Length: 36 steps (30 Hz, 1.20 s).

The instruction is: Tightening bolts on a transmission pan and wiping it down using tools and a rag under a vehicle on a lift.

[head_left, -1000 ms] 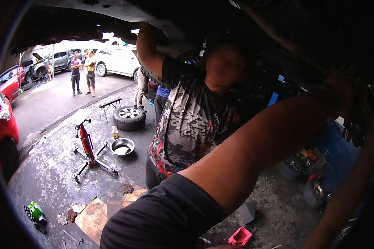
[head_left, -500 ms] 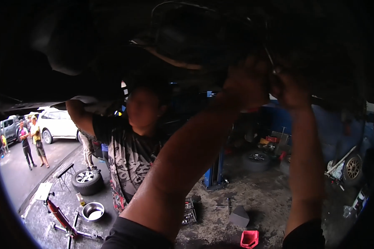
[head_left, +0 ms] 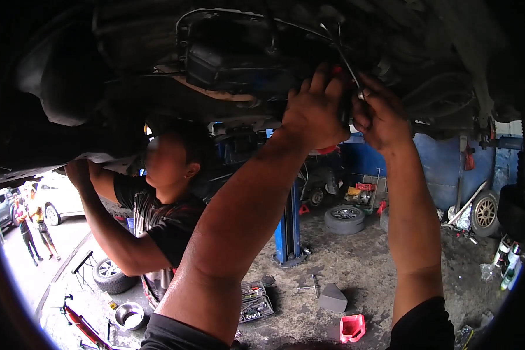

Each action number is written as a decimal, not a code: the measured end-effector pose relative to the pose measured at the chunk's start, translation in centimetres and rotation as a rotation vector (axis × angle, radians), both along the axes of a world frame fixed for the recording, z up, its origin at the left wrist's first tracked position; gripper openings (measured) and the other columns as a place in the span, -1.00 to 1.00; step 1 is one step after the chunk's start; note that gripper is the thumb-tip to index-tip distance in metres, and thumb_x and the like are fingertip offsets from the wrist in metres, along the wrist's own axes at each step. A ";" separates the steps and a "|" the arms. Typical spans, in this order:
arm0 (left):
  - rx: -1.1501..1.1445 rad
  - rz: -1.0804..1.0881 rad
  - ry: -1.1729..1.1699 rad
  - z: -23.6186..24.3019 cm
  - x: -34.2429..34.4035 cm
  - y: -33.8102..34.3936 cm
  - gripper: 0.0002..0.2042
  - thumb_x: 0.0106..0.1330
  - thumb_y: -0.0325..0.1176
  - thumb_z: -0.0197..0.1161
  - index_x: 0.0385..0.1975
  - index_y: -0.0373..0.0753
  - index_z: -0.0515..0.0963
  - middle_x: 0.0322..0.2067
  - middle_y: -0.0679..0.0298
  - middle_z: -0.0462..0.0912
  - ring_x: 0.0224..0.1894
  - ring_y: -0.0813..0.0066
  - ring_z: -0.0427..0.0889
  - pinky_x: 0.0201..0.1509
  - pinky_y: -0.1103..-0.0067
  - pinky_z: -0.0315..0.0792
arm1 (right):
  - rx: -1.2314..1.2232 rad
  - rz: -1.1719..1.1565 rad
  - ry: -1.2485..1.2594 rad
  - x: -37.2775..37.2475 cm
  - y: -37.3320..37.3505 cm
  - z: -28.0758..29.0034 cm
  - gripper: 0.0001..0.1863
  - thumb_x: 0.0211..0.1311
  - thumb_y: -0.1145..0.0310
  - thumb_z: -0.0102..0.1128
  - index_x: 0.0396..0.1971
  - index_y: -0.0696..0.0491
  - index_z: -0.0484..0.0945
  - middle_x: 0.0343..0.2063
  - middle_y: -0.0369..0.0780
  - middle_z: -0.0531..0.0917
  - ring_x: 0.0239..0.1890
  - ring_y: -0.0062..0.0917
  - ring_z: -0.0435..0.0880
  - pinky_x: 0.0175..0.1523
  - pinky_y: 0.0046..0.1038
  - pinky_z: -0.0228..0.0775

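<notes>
Both my arms reach up under a raised vehicle. In the closed fingers of my right hand (head_left: pixel 385 116) is a slim metal wrench (head_left: pixel 350 67), its shaft slanting up and left toward the underbody. My left hand (head_left: pixel 318 111) is beside it, back toward me, its fingers curled around something they hide; a bit of red shows below the palm. Just left of my hands, a black oil pan (head_left: pixel 233 61) with a bolted rim hangs from the underside. A tan curved strip (head_left: pixel 216 93) runs below the pan.
At left, a co-worker (head_left: pixel 169 198) reaches up to the underbody. Behind my left forearm rises a blue lift post (head_left: pixel 287 227). On the floor are a tool case (head_left: pixel 256 303), a grey block (head_left: pixel 332 298), a red container (head_left: pixel 352 328), a metal bowl (head_left: pixel 129 315) and wheels (head_left: pixel 344 219).
The underbody appears brighter. My view has shifted, and both hands sit farther left in it. The co-worker now has both arms raised in sight. The wrench stays in my right hand.
</notes>
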<state>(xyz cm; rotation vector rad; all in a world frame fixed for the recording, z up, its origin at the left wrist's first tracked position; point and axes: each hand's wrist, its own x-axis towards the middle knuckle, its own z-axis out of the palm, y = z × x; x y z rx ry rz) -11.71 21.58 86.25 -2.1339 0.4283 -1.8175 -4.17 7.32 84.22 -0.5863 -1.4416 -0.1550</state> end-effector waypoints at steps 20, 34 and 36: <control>0.189 0.002 0.006 0.6 5.2 2.1 -0.22 -0.09 0.02 0.40 0.22 -0.10 0.36 0.25 0.05 0.34 0.32 0.00 0.28 0.24 0.09 0.33 | 0.215 0.237 0.268 -13.8 9.5 7.6 -0.79 0.37 0.40 -0.03 -0.07 0.13 0.43 -0.38 -0.13 0.64 -0.45 -0.42 0.64 -0.34 -0.33 0.52; 0.086 0.110 0.046 0.3 2.0 2.0 -0.09 -0.11 -0.02 0.40 0.34 0.05 0.13 0.37 0.00 0.07 0.30 -0.04 0.32 0.21 -0.06 0.32 | -0.019 0.070 0.095 -2.9 2.1 -0.1 -0.69 0.35 0.43 -0.01 0.06 0.11 0.46 -0.53 -0.23 0.58 -0.70 -0.61 0.44 -0.57 -0.51 0.32; 0.108 0.083 -0.030 0.2 1.6 1.2 -0.12 -0.14 -0.01 0.42 0.28 -0.07 0.24 0.33 -0.05 0.15 0.33 -0.10 0.27 0.18 0.02 0.39 | -0.019 0.133 0.071 -2.1 1.0 0.0 -0.66 0.36 0.43 -0.02 0.10 0.10 0.45 -0.52 -0.23 0.58 -0.69 -0.61 0.44 -0.56 -0.51 0.32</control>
